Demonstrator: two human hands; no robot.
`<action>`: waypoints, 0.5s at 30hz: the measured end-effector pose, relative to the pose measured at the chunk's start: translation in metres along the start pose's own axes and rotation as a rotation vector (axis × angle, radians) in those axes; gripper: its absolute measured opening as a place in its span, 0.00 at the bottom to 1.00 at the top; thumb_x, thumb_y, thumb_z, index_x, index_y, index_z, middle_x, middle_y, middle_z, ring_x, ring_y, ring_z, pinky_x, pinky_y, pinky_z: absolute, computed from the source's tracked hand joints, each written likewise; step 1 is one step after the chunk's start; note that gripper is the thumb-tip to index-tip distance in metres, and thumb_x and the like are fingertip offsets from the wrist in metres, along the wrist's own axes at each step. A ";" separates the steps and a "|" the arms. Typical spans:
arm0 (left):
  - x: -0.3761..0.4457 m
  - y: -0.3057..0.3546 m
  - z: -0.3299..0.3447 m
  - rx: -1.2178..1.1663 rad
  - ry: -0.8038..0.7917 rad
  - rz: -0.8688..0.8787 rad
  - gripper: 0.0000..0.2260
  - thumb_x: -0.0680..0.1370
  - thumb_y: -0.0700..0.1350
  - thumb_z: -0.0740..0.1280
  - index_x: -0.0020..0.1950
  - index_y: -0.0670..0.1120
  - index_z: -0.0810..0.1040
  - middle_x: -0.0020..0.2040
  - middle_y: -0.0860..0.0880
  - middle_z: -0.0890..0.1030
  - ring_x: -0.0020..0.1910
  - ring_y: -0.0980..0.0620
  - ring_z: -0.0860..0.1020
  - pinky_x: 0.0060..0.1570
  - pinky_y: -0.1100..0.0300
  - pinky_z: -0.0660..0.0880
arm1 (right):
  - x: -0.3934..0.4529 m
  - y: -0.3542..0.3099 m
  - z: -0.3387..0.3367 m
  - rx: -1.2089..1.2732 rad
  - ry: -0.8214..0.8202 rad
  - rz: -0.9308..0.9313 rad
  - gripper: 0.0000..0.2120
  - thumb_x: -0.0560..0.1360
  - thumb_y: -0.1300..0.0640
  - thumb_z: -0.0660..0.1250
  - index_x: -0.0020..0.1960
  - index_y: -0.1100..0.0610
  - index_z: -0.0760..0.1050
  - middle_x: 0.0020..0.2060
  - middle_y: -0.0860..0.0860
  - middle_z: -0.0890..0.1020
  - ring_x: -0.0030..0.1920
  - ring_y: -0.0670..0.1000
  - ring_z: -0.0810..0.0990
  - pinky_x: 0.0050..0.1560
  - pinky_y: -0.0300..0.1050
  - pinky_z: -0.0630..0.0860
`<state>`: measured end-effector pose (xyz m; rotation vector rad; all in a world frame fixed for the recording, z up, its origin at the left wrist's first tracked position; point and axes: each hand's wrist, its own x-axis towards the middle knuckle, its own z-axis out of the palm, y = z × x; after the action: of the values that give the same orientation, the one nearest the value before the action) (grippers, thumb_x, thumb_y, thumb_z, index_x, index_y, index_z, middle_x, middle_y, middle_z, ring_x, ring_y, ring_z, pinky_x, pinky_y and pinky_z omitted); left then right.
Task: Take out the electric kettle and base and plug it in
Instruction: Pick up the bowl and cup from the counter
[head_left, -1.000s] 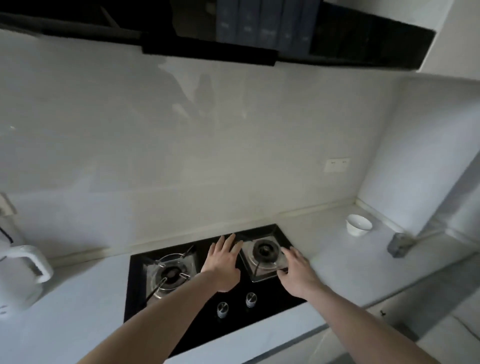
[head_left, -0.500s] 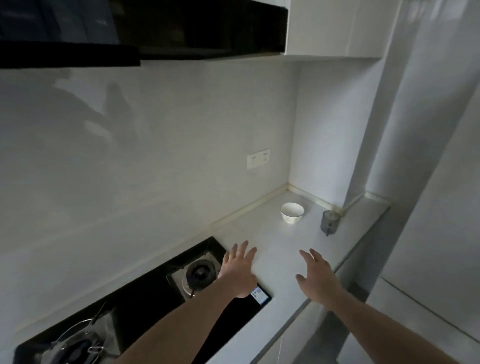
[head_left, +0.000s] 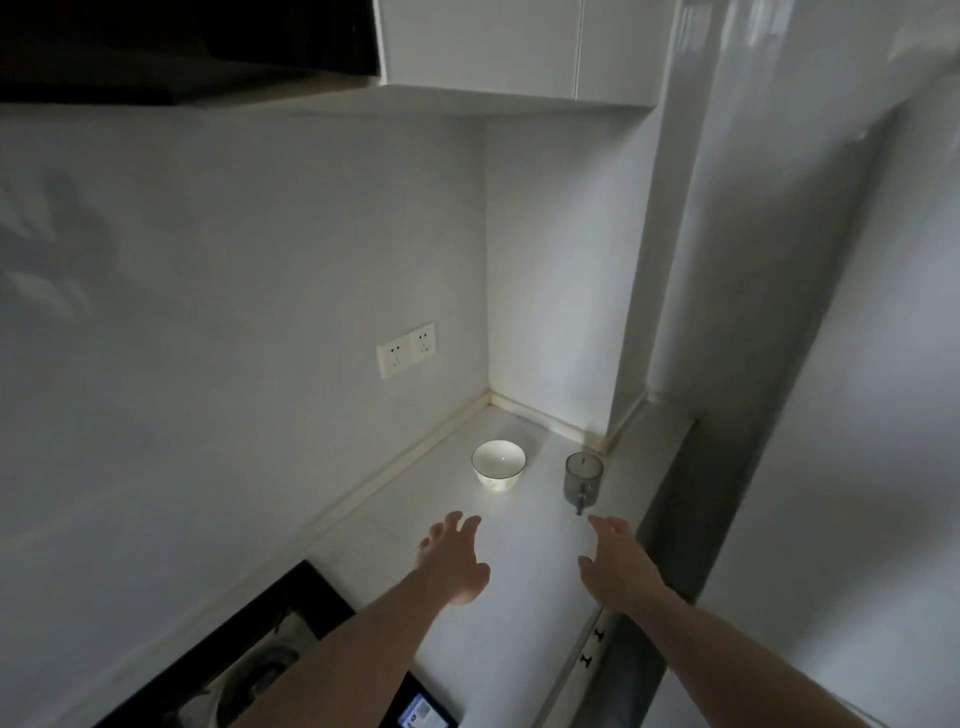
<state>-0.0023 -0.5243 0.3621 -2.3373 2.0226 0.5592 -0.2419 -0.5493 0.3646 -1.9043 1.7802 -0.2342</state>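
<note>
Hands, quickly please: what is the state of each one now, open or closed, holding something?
Left hand: open, fingers spread, holding nothing, above the countertop.
Right hand: open, holding nothing.

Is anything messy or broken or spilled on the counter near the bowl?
Nothing stands out. The white bowl sits upright on the counter, and the glass mug stands upright beside it, apart from it. No spill shows. Both wall sockets have nothing plugged in, and both hands are empty.

Home kitchen; black hob set in pale counter, white wall cupboard overhead. Bowl, glass mug, twin sockets.
</note>
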 end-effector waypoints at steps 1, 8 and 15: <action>0.016 0.006 0.000 -0.004 -0.006 -0.009 0.34 0.78 0.53 0.62 0.81 0.53 0.51 0.81 0.48 0.51 0.78 0.43 0.57 0.74 0.49 0.59 | 0.017 0.005 -0.005 0.003 0.001 0.010 0.31 0.81 0.51 0.63 0.80 0.54 0.55 0.79 0.53 0.57 0.75 0.56 0.68 0.74 0.50 0.68; 0.108 0.037 0.010 -0.043 -0.044 -0.140 0.33 0.78 0.53 0.62 0.81 0.53 0.52 0.80 0.47 0.54 0.77 0.42 0.59 0.73 0.48 0.62 | 0.126 0.035 -0.027 -0.002 -0.088 0.008 0.27 0.78 0.50 0.65 0.75 0.51 0.63 0.72 0.53 0.65 0.67 0.56 0.76 0.67 0.50 0.73; 0.183 0.058 0.019 -0.025 -0.089 -0.253 0.32 0.79 0.54 0.62 0.80 0.54 0.54 0.78 0.44 0.58 0.74 0.41 0.63 0.70 0.48 0.66 | 0.207 0.059 -0.034 -0.014 -0.140 0.017 0.24 0.78 0.47 0.65 0.72 0.48 0.66 0.69 0.54 0.68 0.63 0.57 0.79 0.62 0.50 0.76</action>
<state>-0.0436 -0.7049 0.3094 -2.4809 1.6582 0.6657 -0.2839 -0.7582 0.3204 -1.8660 1.7088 -0.0800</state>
